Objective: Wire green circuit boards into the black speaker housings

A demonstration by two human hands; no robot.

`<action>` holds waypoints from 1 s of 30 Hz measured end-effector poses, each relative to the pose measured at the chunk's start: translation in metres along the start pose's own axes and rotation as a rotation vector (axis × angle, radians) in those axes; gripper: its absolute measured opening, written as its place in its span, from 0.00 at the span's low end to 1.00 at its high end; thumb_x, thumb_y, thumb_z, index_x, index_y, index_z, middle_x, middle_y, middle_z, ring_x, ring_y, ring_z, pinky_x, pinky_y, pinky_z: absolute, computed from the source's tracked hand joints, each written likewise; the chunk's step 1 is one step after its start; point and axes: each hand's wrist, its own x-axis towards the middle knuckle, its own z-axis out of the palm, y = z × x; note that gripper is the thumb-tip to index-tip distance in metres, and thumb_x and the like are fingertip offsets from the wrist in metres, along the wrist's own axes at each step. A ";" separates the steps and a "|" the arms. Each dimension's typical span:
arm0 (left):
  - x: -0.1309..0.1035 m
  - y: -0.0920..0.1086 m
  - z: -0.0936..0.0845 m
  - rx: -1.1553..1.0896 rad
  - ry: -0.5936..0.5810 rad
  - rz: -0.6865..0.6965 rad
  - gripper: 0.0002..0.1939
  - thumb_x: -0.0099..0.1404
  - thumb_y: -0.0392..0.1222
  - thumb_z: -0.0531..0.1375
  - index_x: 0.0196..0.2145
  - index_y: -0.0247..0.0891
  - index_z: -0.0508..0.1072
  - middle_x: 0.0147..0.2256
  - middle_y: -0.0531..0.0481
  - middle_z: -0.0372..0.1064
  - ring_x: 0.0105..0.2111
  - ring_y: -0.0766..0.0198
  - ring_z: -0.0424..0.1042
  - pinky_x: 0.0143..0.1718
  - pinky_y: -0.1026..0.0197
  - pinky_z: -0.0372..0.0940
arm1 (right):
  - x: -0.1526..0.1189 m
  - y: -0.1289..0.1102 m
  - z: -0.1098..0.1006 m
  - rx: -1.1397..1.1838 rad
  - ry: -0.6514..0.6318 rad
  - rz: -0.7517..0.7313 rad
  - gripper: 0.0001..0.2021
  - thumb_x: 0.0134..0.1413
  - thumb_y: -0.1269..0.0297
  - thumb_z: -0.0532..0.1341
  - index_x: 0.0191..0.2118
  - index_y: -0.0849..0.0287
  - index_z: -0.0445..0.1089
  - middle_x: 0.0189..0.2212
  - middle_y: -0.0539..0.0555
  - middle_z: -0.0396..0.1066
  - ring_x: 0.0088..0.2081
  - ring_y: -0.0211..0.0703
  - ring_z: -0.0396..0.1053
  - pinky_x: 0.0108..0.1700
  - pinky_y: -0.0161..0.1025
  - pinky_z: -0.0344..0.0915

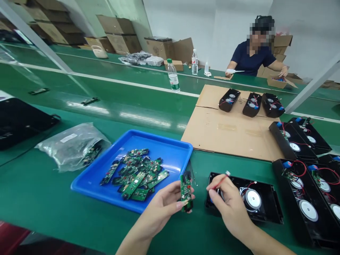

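A green circuit board stands upright in my left hand, pinched between thumb and fingers. My right hand pinches a red wire with a white connector at its end. Beneath my right hand lies an open black speaker box, with a round white-centred speaker showing; the hand hides part of its left end. Left of my hands, a blue tray holds a pile of green circuit boards.
Several black speaker boxes line the right side. Behind is a cardboard sheet bearing more boxes. A plastic bag of boards lies left of the tray. Bottles stand farther back, and a person sits across the bench.
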 end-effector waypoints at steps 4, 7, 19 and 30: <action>0.008 -0.016 0.001 -0.095 0.004 0.020 0.24 0.45 0.37 0.71 0.42 0.39 0.76 0.37 0.48 0.75 0.40 0.60 0.72 0.42 0.63 0.67 | 0.010 -0.007 -0.003 0.361 0.028 0.202 0.11 0.53 0.60 0.60 0.42 0.58 0.68 0.29 0.51 0.69 0.25 0.37 0.70 0.29 0.35 0.68; 0.013 -0.023 0.004 -0.047 0.060 0.068 0.24 0.48 0.37 0.70 0.45 0.39 0.74 0.39 0.49 0.75 0.39 0.63 0.71 0.40 0.66 0.66 | 0.015 -0.007 -0.008 0.269 -0.029 0.346 0.16 0.53 0.58 0.59 0.46 0.60 0.62 0.26 0.50 0.72 0.17 0.34 0.66 0.19 0.32 0.63; 0.008 -0.031 0.020 0.240 0.035 0.176 0.19 0.54 0.40 0.65 0.45 0.41 0.73 0.45 0.49 0.74 0.45 0.56 0.72 0.48 0.60 0.68 | 0.005 -0.004 0.000 -0.398 0.094 -0.303 0.07 0.60 0.71 0.54 0.32 0.59 0.69 0.22 0.49 0.65 0.22 0.33 0.62 0.22 0.30 0.60; 0.006 -0.031 0.020 0.195 -0.111 0.210 0.20 0.55 0.44 0.66 0.47 0.46 0.74 0.52 0.47 0.70 0.48 0.54 0.71 0.48 0.58 0.68 | 0.004 -0.007 -0.006 -0.488 0.082 -0.512 0.08 0.60 0.74 0.54 0.32 0.62 0.68 0.20 0.49 0.63 0.21 0.33 0.59 0.22 0.31 0.58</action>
